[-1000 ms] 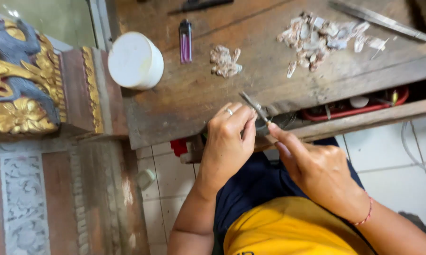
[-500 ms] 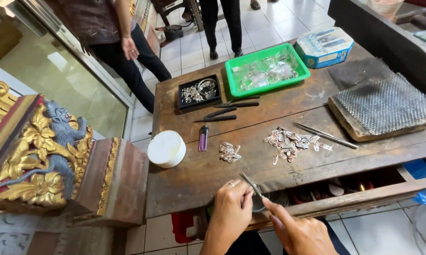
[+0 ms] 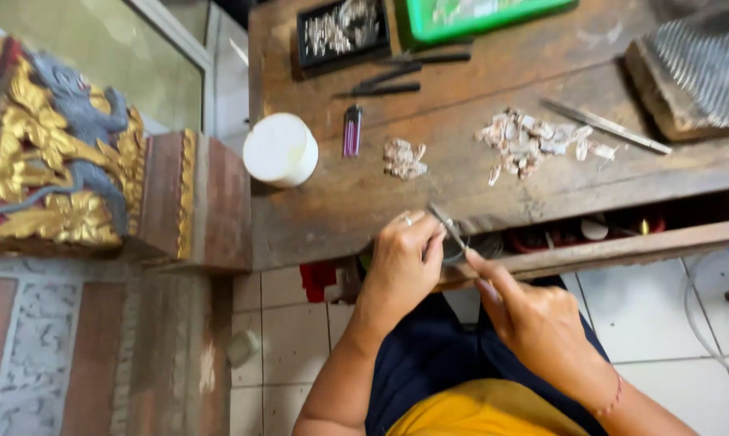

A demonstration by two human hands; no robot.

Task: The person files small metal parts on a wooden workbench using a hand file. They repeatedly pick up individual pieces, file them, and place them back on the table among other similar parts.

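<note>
The thin metal tool (image 3: pixel 447 226) sits at the near edge of the wooden workbench (image 3: pixel 340 210), pinched in my right hand (image 3: pixel 534 323) by its fingertips. My left hand (image 3: pixel 401 266) is curled closed beside it; I cannot tell what it grips.

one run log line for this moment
left hand: pinching small piece at bench edge | right hand: holding thin metal tool on it | wooden workbench: white tub, purple lighter

rough worn wooden bench (image 3: pixel 477 202), glossy metal tweezers (image 3: pixel 447 225)
</note>
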